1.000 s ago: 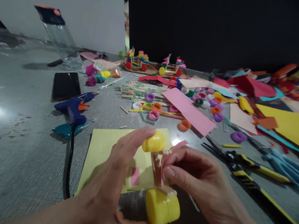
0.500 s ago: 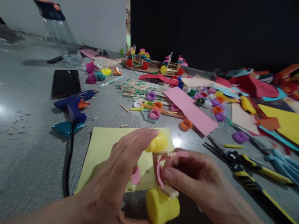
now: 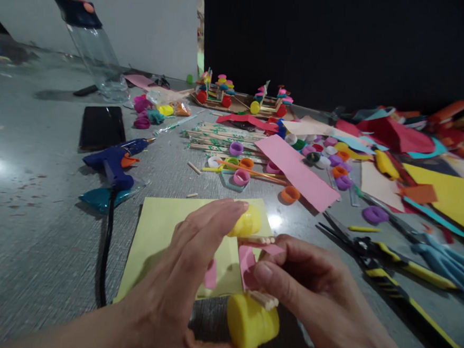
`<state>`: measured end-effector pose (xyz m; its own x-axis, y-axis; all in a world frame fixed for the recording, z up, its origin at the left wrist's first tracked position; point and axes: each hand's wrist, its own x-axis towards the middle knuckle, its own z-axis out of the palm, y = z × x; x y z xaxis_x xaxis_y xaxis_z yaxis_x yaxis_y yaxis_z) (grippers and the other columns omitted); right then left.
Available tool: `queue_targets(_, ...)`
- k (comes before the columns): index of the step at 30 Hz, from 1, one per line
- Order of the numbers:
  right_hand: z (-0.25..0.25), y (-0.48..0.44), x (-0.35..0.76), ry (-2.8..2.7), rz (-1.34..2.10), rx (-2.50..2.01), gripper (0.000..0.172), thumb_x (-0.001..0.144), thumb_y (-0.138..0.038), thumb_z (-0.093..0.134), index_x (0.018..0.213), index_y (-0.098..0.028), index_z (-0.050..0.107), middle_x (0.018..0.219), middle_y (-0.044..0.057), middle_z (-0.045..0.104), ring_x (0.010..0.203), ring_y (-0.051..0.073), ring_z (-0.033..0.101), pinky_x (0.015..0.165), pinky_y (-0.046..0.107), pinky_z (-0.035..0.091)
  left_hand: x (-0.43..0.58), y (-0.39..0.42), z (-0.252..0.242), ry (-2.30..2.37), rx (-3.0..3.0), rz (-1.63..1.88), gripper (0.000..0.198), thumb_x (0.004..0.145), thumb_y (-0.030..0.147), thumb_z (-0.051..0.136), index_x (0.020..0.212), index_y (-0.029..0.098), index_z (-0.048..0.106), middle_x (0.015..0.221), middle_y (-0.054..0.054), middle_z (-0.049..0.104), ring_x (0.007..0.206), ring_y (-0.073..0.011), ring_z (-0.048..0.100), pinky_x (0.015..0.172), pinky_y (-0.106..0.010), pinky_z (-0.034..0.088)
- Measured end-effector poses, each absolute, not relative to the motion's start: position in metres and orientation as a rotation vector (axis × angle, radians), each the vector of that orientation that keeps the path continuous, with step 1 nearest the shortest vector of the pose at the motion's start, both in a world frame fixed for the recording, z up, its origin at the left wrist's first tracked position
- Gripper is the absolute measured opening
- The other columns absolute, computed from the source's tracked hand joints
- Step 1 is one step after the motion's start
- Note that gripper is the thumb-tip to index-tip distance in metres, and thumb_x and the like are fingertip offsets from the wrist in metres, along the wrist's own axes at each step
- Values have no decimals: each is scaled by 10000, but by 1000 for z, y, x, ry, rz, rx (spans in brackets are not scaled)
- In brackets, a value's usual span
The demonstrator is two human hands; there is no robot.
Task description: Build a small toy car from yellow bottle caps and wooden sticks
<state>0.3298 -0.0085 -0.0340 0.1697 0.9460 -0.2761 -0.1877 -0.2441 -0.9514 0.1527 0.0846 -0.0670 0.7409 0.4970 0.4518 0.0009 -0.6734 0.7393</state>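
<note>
My left hand [image 3: 181, 266] spans a small craft model made of yellow bottle caps [image 3: 252, 324] and short wooden sticks [image 3: 263, 299]. Its fingers press the far cap and its thumb lies under the near one. Between the two rows of sticks, my right hand [image 3: 300, 274] pinches a curved strip of pink paper [image 3: 246, 265] against the model. The fingertips cover part of that strip. Beneath lies a yellow-green sheet [image 3: 164, 227] with a small pink paper piece [image 3: 210, 274] on it, partly behind my left hand.
To the left lie a blue glue gun [image 3: 113, 163] with a black cord, a phone [image 3: 103, 128] and a tilted-looking clear bottle [image 3: 95, 53]. Pliers [image 3: 369, 258] and blue-handled scissors [image 3: 440, 257] lie right. Several coloured caps, wrapped sticks [image 3: 222, 137] and finished-looking models [image 3: 216, 90] stand behind.
The pink strip has shifted left and down, lying flatter between the stick rows. My right fingers have moved slightly with it. My left hand keeps its hold on the model.
</note>
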Motion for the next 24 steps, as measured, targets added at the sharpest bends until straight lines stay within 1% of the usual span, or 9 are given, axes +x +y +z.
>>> queue_targets(2,-35,-9,330,-810,1318,-1358,285,820,-404,802,723,-190,642,714,-12,636,669,104,538,607,187,437,153,83,-68,395,2166,861,1155,644,402,883,1561,423,182,1570,-64,399,1382,-420,437,1108,-591,426)
queue_targets(5,-36,-8,331,-796,1311,-1327,325,797,-408,821,695,-180,613,685,-18,613,634,95,507,577,186,412,154,76,-68,478,2089,865,1070,684,443,859,1541,451,218,1560,-33,411,1387,-394,433,1111,-559,433)
queue_targets(7,-36,-8,332,-791,1320,-1313,345,791,-417,825,687,-176,602,679,-18,606,623,92,495,568,188,402,154,72,-66,519,2033,846,1045,699,427,857,1530,475,225,1568,-17,399,1393,-388,424,1101,-551,447)
queue_targets(10,-36,-8,332,-794,1339,-1330,335,802,-407,818,694,-182,594,691,-19,613,634,96,507,574,191,406,154,69,-63,528,1981,835,1053,693,386,869,1520,502,228,1582,-9,373,1391,-399,421,1105,-584,433)
queue_targets(13,-35,-8,331,-803,1342,-1350,343,803,-411,816,693,-183,584,684,-19,608,630,98,506,568,197,398,155,68,-60,513,1980,830,1056,685,350,871,1521,486,240,1560,-26,393,1391,-414,417,1137,-629,372)
queue_targets(15,-35,-8,331,-809,1345,-1356,358,805,-430,809,692,-181,579,679,-17,602,621,97,495,560,201,387,156,68,-60,521,1972,832,1049,688,311,861,1521,478,247,1556,-32,394,1384,-417,426,1137,-636,366)
queue_targets(17,-35,-8,331,-819,1351,-1365,371,808,-444,803,688,-182,569,673,-18,595,611,97,479,552,206,377,157,68,-61,534,1948,850,1032,691,299,851,1517,480,260,1554,-30,397,1381,-418,429,1126,-635,381)
queue_targets(20,-35,-7,332,-841,1361,-1386,383,809,-456,799,693,-182,558,674,-20,589,607,95,467,550,209,371,158,66,-64,535,1914,878,999,688,347,844,1510,476,290,1535,-28,428,1380,-424,425,1092,-618,429)
queue_targets(24,-35,-6,335,-853,1388,-1392,390,803,-454,806,709,-179,546,695,-25,594,629,90,482,571,196,384,157,67,-66,546,1925,851,1042,655,320,862,1504,492,282,1559,-13,395,1353,-410,459,990,-526,534)
